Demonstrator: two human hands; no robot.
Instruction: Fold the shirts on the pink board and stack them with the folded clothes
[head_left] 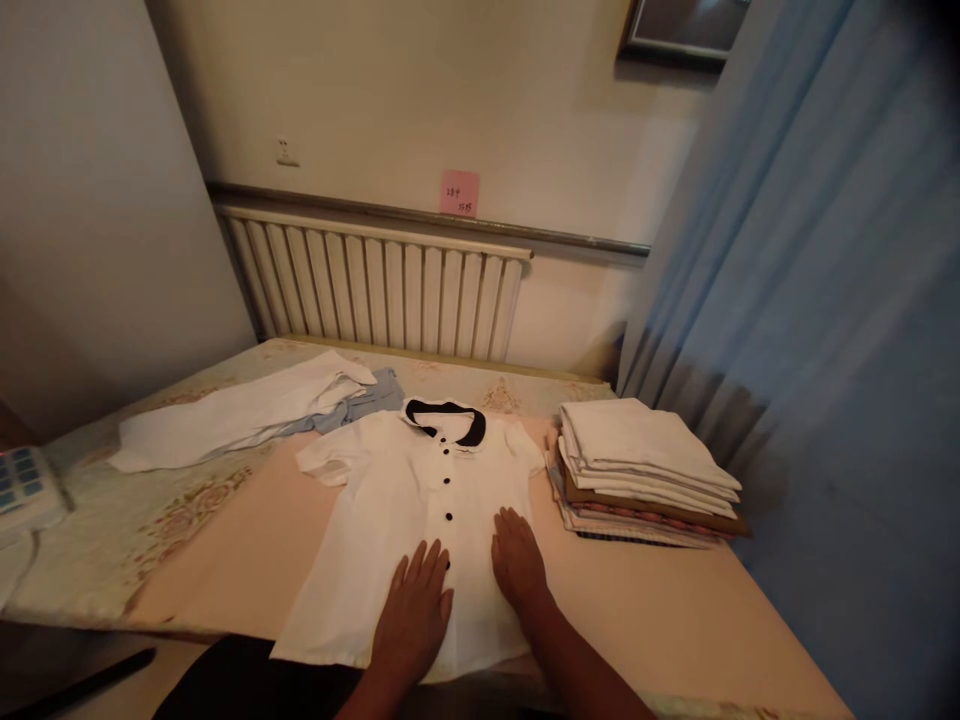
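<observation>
A white short-sleeved shirt (pixel 397 500) with a dark collar and dark front buttons lies spread flat, front side up, collar pointing away from me. My left hand (pixel 417 610) rests flat on its lower front beside the button line, fingers stretched out. Higher up on the right half of the front lies my right hand (pixel 517 560), palm down with its fingers extended. Neither hand grips the fabric. Beneath the shirt is a pink-orange cloth (pixel 645 610) laid over a flower-patterned table cover (pixel 180 510).
A stack of folded clothes (pixel 645 450) stands at the right. White garments (pixel 240 410) and a blue-grey garment (pixel 360 400) lie at the back left. A device with blue keys (pixel 26 480) sits at the left edge. Behind are a radiator (pixel 375 285) and a blue curtain (pixel 825 350).
</observation>
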